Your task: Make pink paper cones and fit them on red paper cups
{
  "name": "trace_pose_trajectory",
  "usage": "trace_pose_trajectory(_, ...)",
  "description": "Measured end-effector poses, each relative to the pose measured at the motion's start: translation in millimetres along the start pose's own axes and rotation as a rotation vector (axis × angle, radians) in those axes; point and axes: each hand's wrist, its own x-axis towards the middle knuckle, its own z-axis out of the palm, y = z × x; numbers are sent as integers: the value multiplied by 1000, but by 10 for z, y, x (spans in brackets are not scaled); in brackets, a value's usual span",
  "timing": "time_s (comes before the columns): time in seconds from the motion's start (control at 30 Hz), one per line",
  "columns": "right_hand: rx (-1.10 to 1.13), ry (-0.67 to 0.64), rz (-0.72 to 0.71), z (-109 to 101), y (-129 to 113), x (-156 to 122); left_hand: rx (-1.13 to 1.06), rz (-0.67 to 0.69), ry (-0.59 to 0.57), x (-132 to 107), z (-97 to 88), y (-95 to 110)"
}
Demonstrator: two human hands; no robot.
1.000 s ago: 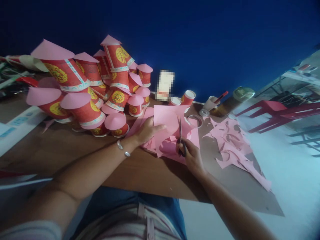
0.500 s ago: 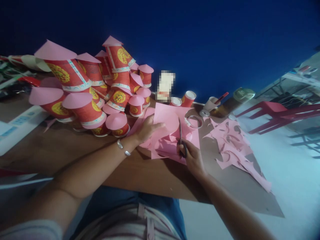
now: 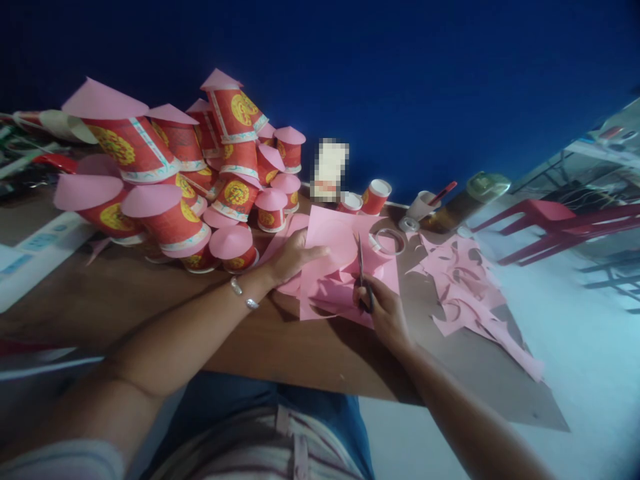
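Note:
My left hand (image 3: 294, 259) grips the left side of a pink paper sheet (image 3: 320, 230), thumb on top and the other fingers hidden beneath. A curved cut runs through the sheet around a rounded shape. In my right hand (image 3: 381, 303) is a pair of scissors (image 3: 367, 293) with dark handles, its blades pointing away from me at the right part of the sheet. More pink paper (image 3: 387, 273) lies beneath on the wooden table (image 3: 280, 340). Left of my left hand stand several red paper cups with pink cone tops (image 3: 233, 243).
Pink paper scraps (image 3: 465, 280) cover the table's right side. Behind the sheet are a tape roll (image 3: 391, 242), a red cup (image 3: 376, 197), a white cup (image 3: 423, 205) with a red-handled tool, and a bottle (image 3: 467, 200). A red plastic chair (image 3: 545, 217) stands at right.
My hands, the sheet and the scissors keep almost the same positions. The view has shifted very slightly, and the stacked cups appear a little further left.

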Motion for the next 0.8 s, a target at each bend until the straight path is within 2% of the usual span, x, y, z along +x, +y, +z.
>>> trace_pose_trajectory(0.4, -1, 6, -1, -5, 42, -13, -54, -8, 2, 8, -3, 18)
trace_pose_trajectory(0.8, -1, 1, 14, -18, 19, -18, 5, 25, 5, 13, -15, 9)
